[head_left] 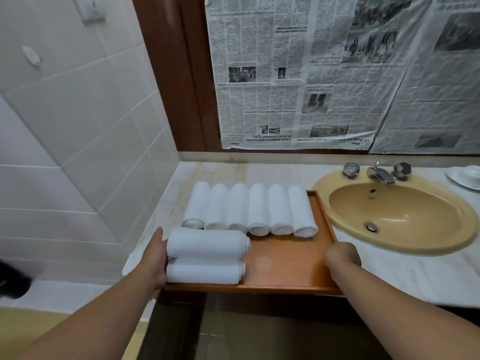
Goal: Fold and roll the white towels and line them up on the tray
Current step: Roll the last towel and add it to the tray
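My left hand (155,258) lies flat against fluffy rolled towels (205,244) at nine o'clock; my right hand (341,255) grips the three-o'clock rim of the smooth wooden tray (285,266).

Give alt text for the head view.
Eight rolled white towels lie on a wooden tray beside a sink, six in a row, two crosswise. The right hand grips its rim; the left hand touches the crosswise pair.

Left hand (155,258) fingers hidden beside tray (285,263)

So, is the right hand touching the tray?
Touching. The head view shows the right hand curled over the right rim of the tray, no gap visible.
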